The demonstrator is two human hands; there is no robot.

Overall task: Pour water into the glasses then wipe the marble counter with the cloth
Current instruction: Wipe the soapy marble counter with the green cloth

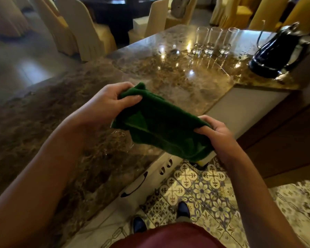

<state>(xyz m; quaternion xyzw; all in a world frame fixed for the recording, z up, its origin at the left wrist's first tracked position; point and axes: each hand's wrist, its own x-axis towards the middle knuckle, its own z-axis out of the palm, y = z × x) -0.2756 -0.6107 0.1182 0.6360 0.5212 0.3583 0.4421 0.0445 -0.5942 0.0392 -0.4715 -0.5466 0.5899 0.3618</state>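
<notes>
A dark green cloth (161,122) is stretched between both hands above the near edge of the brown marble counter (70,126). My left hand (107,102) grips its upper left corner. My right hand (215,129) pinches its right end. Three tall clear glasses (214,40) stand in a row at the far side of the counter. A dark jug (279,51) with a curved handle stands to their right. A patch of water (122,138) glistens on the marble just below the cloth.
Cream-covered chairs (82,27) and a dark table (118,8) fill the room beyond the counter. A lower cabinet (283,122) runs to the right. Patterned floor tiles (200,192) and my shoes (183,210) lie below. A drawer with a black handle (134,187) sits under the counter edge.
</notes>
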